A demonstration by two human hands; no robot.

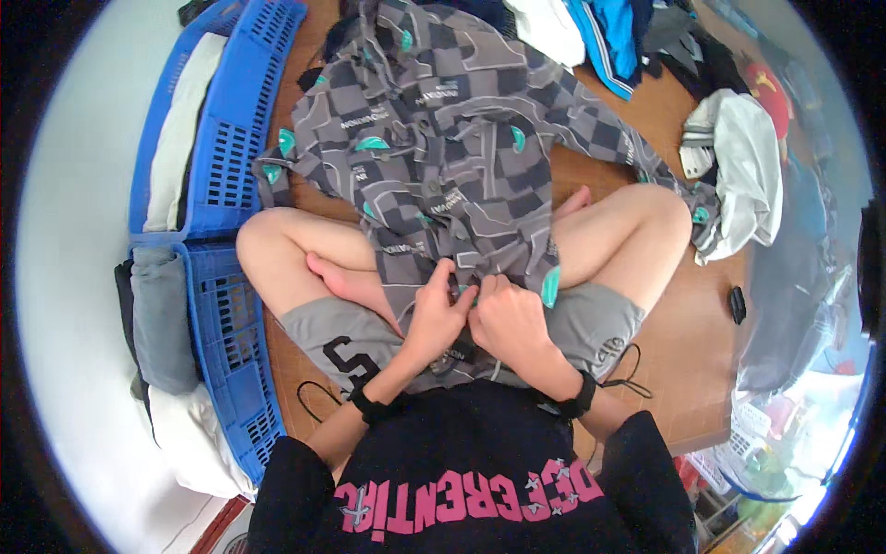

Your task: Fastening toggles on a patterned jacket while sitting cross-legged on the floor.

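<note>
Sitting cross-legged on a wooden floor [701, 369], the person has a grey checked shirt [443, 157] with teal patches spread over the lap and out in front. Its long axis runs straight away from the body: the near end lies bunched at the lap, and the rest stretches forward across the crossed legs onto the floor, widening towards the far end. One sleeve trails off to the person's right, past the knee.

Both hands meet at the shirt's near end, side by side and touching. The left hand [436, 314] has its grip pinched on the fabric at the button strip, fingers curled over the edge. The right hand [508, 319] is clenched on the cloth just beside it, knuckles up. Each wrist carries a black band.

On the person's left stand two blue plastic crates [231, 129], end to end, holding folded white and grey cloth. Beyond the shirt lies a loose heap of clothes [600, 37], and a white garment [743, 157] sits crumpled near the right knee.
</note>
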